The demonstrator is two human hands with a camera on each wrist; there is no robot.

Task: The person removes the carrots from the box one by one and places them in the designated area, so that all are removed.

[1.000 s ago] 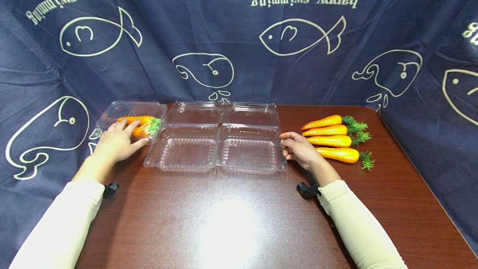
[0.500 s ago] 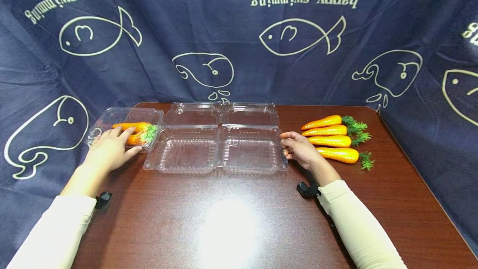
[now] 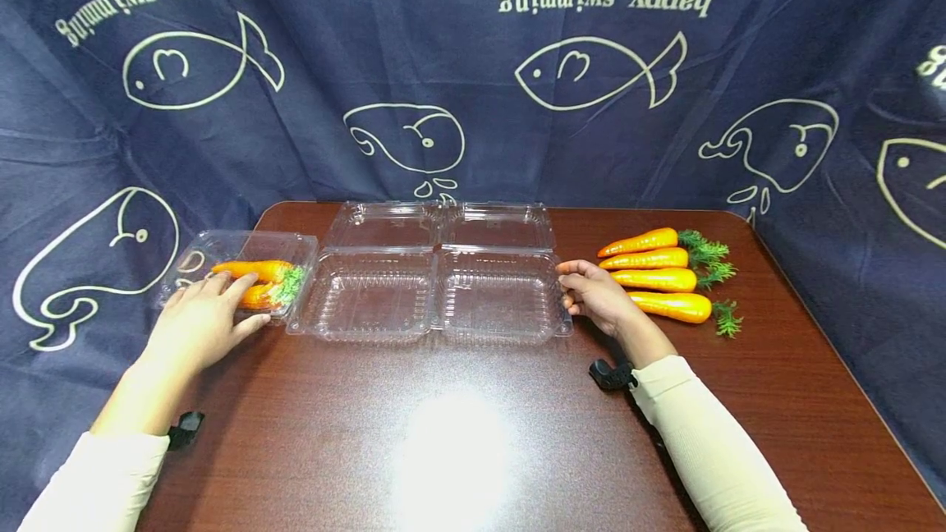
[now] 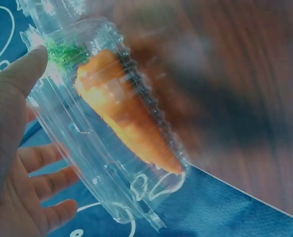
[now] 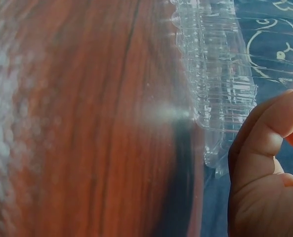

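While the left hand lies over a closed box of carrots, the right hand rests at the open container pair

Although both hands reach over the table, they are on opposite sides of the container pair, two clear plastic containers set side by side with their lids folded back, away from the person. The closed box sits just left of the pair; whether the two touch, I cannot tell. Orange carrots lie inside it, their light green tops pointing toward the pair. The left hand's fingers are loosely spread on the box's clear plastic, the thumb held apart from them.

The right hand is at the pair's right edge, its fingers bent; whether they pinch the rim or only touch it, I cannot tell.

Farther right of the pair, four more carrots lie in a row on the table, narrow tips toward the pair and feathery green leaves away from it. Beyond the pair hangs a dark blue cloth with pale outlines of fish and whales and upside-down lettering. On the person's side of the pair, a bright glare shows on the table, between two pale sleeves.
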